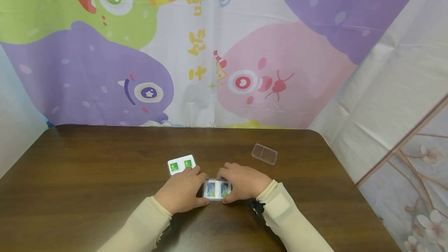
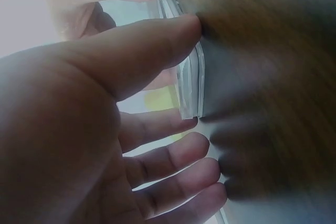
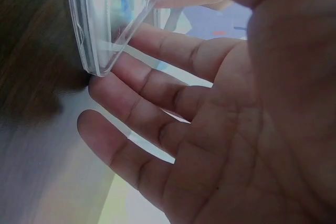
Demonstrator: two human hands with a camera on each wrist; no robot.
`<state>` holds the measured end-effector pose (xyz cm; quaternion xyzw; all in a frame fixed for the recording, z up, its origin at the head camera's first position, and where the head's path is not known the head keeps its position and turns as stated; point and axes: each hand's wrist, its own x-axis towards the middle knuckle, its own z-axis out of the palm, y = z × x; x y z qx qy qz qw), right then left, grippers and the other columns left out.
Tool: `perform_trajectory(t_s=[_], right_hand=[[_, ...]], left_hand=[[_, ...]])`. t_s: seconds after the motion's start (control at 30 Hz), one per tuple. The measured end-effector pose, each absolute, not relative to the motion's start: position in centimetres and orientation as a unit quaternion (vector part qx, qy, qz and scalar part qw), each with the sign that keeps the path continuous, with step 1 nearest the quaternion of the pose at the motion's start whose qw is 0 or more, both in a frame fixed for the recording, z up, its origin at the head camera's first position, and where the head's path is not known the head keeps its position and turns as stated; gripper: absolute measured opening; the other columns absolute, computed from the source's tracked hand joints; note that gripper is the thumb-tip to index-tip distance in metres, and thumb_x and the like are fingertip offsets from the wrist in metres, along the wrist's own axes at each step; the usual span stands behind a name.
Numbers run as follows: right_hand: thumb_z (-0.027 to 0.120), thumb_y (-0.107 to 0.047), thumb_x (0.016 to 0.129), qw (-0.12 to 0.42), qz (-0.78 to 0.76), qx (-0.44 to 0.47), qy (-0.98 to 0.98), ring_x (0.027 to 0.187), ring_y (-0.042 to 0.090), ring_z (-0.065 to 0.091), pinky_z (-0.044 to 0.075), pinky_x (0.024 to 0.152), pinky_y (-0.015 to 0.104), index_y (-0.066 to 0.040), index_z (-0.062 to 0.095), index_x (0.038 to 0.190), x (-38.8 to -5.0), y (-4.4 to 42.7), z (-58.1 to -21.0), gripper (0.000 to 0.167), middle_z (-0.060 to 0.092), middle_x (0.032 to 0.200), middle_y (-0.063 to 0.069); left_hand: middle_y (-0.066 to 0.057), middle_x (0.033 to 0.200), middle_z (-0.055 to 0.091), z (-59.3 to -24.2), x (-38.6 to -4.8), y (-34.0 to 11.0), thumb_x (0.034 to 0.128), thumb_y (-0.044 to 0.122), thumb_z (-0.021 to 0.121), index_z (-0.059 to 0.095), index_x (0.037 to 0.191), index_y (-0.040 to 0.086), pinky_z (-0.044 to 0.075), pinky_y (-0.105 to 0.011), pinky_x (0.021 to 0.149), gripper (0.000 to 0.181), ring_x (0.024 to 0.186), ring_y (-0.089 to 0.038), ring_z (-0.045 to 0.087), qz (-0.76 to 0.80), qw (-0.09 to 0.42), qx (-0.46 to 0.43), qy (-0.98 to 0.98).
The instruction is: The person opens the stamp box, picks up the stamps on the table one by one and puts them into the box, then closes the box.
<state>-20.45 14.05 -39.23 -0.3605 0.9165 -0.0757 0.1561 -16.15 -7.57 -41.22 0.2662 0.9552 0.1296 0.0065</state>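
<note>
A small clear plastic case [image 1: 217, 189] with two blue-green pictures inside lies low at the table's front middle. My left hand [image 1: 184, 190] holds its left end between thumb and fingers; the left wrist view shows the thumb across the layered clear edge [image 2: 191, 85]. The other fingers of that hand spread toward the wood. My right hand [image 1: 246, 182] grips the right end, thumb at the near side and fingers at the far side. In the right wrist view, fingertips touch the case's clear corner [image 3: 97, 51], and the thumb's tip is out of sight.
Just behind my left hand lies a white card [image 1: 181, 162] with two green squares, partly covered by the fingers. A clear plastic lid or tray [image 1: 264, 154] with two sections lies at the back right. A printed cloth [image 1: 196, 100] hangs behind the wooden table [image 1: 105, 147].
</note>
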Motion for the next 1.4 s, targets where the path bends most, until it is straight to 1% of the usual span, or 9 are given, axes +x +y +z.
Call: perform_trajectory(t_s=[0.27,0.47,0.73,0.97,1.07,1.2,1.3,1.4], right_hand=[[0.089,-0.037,0.081,0.159,-0.072,-0.356,0.918,0.090,0.009,0.051,0.049,0.076,0.025,-0.012,0.064,0.129,-20.4,14.0,-39.2,0.060,0.056,0.110,-0.002],[0.089,-0.036,0.080,0.148,-0.071,-0.366,0.916,0.089,0.009,0.049,0.048,0.074,0.023,-0.012,0.065,0.125,-20.4,14.0,-39.6,0.056,0.054,0.107,-0.004],[0.089,-0.038,0.080,0.148,-0.068,-0.365,0.917,0.090,0.010,0.048,0.048,0.073,0.023,-0.013,0.064,0.125,-20.4,13.8,-39.6,0.057,0.053,0.107,-0.004],[0.090,-0.038,0.080,0.149,-0.066,-0.357,0.920,0.089,0.009,0.048,0.047,0.073,0.023,-0.014,0.064,0.121,-20.4,13.8,-39.7,0.054,0.053,0.104,-0.006],[0.090,-0.036,0.079,0.153,-0.071,-0.344,0.924,0.089,0.010,0.048,0.047,0.073,0.025,-0.015,0.063,0.117,-20.4,14.1,-39.6,0.051,0.052,0.103,-0.006],[0.091,-0.032,0.077,0.165,-0.081,-0.307,0.934,0.089,0.013,0.047,0.047,0.073,0.029,-0.016,0.061,0.112,-20.4,14.8,-39.2,0.049,0.051,0.100,-0.005],[0.092,-0.027,0.076,0.176,-0.090,-0.268,0.943,0.089,0.017,0.048,0.048,0.075,0.035,-0.014,0.060,0.112,-20.5,15.6,-38.7,0.049,0.051,0.100,-0.002],[0.092,-0.021,0.076,0.180,-0.093,-0.231,0.952,0.091,0.020,0.049,0.049,0.080,0.040,-0.012,0.060,0.112,-20.8,16.5,-38.4,0.050,0.052,0.101,0.002]], left_hand=[[-0.005,0.100,0.059,-41.2,-16.2,-7.5,0.0777,0.043,0.089,0.069,0.121,0.005,0.054,-0.043,0.075,0.061,0.089,-0.022,0.058,0.131,0.008,0.263,0.956],[-0.006,0.101,0.060,-41.3,-16.2,-7.5,0.0773,0.043,0.088,0.069,0.121,0.004,0.054,-0.043,0.077,0.062,0.090,-0.023,0.059,0.130,0.007,0.261,0.957],[-0.006,0.100,0.059,-41.0,-16.0,-7.6,0.0755,0.042,0.090,0.068,0.119,0.003,0.054,-0.043,0.075,0.063,0.089,-0.023,0.059,0.137,0.010,0.261,0.956],[-0.007,0.102,0.060,-41.2,-16.2,-7.6,0.0754,0.046,0.089,0.068,0.120,0.002,0.054,-0.042,0.076,0.066,0.090,-0.022,0.058,0.132,0.014,0.261,0.956],[-0.007,0.102,0.060,-41.3,-16.2,-7.5,0.0756,0.046,0.089,0.068,0.120,0.001,0.053,-0.042,0.076,0.067,0.090,-0.022,0.058,0.132,0.015,0.259,0.957],[-0.008,0.106,0.061,-41.2,-16.2,-7.6,0.0769,0.046,0.088,0.068,0.123,0.001,0.055,-0.044,0.080,0.068,0.096,-0.026,0.061,0.128,0.017,0.259,0.957],[-0.010,0.111,0.062,-41.1,-16.1,-7.6,0.0777,0.046,0.088,0.067,0.125,0.000,0.055,-0.046,0.084,0.069,0.101,-0.029,0.062,0.124,0.019,0.259,0.958],[-0.011,0.113,0.063,-41.0,-16.0,-7.7,0.0780,0.046,0.088,0.067,0.126,0.000,0.055,-0.048,0.087,0.070,0.104,-0.031,0.062,0.125,0.023,0.259,0.957]])
